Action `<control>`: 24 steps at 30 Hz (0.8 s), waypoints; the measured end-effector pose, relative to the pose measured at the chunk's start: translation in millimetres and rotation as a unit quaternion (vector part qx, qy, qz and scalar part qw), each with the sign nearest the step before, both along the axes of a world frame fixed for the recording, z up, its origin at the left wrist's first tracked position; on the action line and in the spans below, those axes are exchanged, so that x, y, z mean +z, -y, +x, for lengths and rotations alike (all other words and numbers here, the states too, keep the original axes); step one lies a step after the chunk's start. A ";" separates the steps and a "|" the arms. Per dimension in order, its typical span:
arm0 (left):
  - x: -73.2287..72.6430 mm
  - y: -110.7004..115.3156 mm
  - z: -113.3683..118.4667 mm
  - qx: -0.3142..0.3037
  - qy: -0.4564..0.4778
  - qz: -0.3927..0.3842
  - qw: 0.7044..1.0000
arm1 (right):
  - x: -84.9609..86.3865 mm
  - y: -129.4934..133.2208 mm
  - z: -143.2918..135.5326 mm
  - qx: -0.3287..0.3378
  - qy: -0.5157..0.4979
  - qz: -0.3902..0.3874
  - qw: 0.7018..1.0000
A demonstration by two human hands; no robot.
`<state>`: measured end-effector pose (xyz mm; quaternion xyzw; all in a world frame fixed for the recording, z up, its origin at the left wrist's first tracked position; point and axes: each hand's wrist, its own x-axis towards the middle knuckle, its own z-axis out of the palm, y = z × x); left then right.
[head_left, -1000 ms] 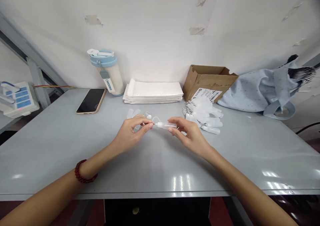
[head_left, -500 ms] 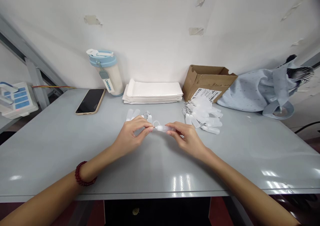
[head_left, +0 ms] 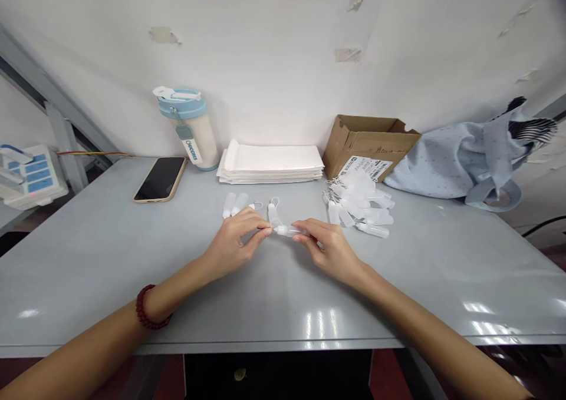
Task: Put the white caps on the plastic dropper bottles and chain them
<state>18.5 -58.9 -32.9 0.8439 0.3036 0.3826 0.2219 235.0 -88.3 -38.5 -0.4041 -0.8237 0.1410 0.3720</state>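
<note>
A small translucent plastic bottle [head_left: 286,230] lies crosswise over the grey tabletop [head_left: 283,306], pinched at its right end by the right hand [head_left: 331,247], while the left hand's [head_left: 232,244] closed fingertips meet at its left-pointing nozzle [head_left: 276,229], their hold unclear.

The right hand [head_left: 327,244] hides one end of the small plastic bottle [head_left: 283,230]; what the left hand [head_left: 232,241] pinches is too small to tell. The shipping label [head_left: 366,168] is illegible.
</note>
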 end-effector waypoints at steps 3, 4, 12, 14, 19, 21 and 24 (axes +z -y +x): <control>0.9 1.1 0.6 -0.002 0.001 0.003 1.000 | -2.4 -0.1 0.3 -0.001 0.004 -0.001 1.000; 1.1 1.4 0.8 -0.003 0.001 0.005 1.000 | -2.8 -0.1 0.4 0.000 0.004 -0.003 1.000; 7.3 0.8 -0.9 -0.017 -0.014 -0.021 1.000 | 15.4 6.8 -4.8 -0.007 -0.035 -0.125 0.991; 11.2 -0.1 -2.0 -0.017 -0.008 -0.041 0.999 | 20.7 8.4 -5.4 -0.007 -0.050 -0.147 0.988; 20.0 -0.5 -4.6 0.011 0.013 -0.101 0.995 | 22.0 5.7 -0.8 -0.033 -0.058 -0.161 0.985; 21.8 0.6 -4.8 0.022 0.015 -0.127 0.992 | 21.1 4.4 0.6 -0.036 -0.053 -0.164 0.984; 22.3 2.3 -5.0 0.028 0.017 -0.146 0.989 | 20.9 4.5 0.3 -0.031 -0.042 -0.147 0.988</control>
